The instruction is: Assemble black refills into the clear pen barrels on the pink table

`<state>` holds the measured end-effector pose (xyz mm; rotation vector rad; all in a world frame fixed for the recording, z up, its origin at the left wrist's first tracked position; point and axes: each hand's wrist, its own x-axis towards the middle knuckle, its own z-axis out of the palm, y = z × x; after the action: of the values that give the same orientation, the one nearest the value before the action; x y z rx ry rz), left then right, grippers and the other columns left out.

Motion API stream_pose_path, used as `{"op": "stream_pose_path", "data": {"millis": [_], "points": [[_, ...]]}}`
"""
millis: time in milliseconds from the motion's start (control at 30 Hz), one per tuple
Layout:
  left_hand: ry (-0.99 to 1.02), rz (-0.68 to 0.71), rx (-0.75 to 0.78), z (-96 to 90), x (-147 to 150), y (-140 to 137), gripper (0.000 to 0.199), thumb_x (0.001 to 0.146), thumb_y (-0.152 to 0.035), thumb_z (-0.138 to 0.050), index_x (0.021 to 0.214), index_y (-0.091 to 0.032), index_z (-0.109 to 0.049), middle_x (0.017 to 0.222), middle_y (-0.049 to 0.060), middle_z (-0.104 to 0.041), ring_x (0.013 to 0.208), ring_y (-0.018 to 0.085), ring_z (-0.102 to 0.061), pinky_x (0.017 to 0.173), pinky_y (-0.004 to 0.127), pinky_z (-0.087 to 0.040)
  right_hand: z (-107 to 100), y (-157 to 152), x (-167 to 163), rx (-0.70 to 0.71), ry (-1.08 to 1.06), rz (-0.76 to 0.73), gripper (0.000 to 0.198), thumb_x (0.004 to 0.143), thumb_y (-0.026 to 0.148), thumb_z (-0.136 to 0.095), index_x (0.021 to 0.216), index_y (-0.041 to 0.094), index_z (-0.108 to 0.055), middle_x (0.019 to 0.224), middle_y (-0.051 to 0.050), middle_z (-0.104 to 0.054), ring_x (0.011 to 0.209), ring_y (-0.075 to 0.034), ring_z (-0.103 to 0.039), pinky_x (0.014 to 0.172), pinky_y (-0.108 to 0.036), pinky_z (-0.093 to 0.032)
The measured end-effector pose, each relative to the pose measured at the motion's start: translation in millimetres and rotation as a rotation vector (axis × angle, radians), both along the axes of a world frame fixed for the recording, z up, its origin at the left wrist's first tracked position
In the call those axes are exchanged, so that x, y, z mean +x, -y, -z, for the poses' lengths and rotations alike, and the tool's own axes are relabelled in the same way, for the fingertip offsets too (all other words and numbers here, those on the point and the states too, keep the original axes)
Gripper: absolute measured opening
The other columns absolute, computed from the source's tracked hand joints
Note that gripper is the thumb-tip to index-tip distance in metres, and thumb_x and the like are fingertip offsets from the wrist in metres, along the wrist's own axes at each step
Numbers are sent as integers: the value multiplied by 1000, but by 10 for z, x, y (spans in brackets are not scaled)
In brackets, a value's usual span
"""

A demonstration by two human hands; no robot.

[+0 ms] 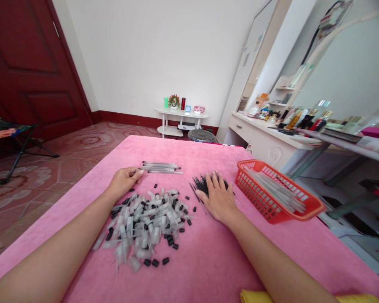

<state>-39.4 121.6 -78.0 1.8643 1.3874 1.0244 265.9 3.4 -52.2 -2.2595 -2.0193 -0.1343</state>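
Observation:
My left hand [126, 182] has its fingers curled together at the left ends of a few slim grey-white pens [161, 166] lying side by side. Whether it pinches one of them I cannot make out. My right hand [219, 198] lies flat with spread fingers over a bundle of thin black sticks [196, 185], which it partly covers. Between both hands spreads a loose heap of translucent plastic caps [145, 221] mixed with small black plugs [155, 263].
A red plastic basket [273, 214] holding many translucent tubes [274, 189] stands right of my right hand. Pink cloth [202, 269] covers the table. A yellow cloth [255, 296] lies at the near edge. Beyond are a white dresser [268, 145] and a round stool [202, 135].

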Motion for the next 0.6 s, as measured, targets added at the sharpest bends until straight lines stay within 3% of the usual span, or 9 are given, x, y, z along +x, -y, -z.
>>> {"op": "stream_pose_path", "data": {"millis": [100, 433, 600], "points": [[-15, 6, 5, 29, -19, -22, 39, 76, -50, -49, 58, -16, -53, 50, -3, -49, 42, 8, -40, 43, 19, -30, 14, 16, 6, -38, -16, -12, 78, 81, 67, -18, 142, 18, -18, 149, -14, -9, 135, -32, -1, 102, -55, -5], [19, 15, -28, 0, -2, -2, 39, 76, -51, -50, 61, -16, -54, 51, -2, -51, 42, 8, -39, 42, 20, -30, 79, 34, 25, 26, 15, 31, 82, 82, 66, -19, 143, 11, -13, 149, -16, -5, 135, -30, 1, 103, -53, -3], [24, 10, -33, -34, 15, 28, 37, 75, -50, -51, 60, -16, -53, 50, -3, -50, 43, 8, -40, 42, 20, -31, 49, 30, 49, -7, -49, 32, 83, 80, 68, -19, 141, 11, -20, 148, -17, -11, 135, -31, -6, 104, -53, -5]]}}
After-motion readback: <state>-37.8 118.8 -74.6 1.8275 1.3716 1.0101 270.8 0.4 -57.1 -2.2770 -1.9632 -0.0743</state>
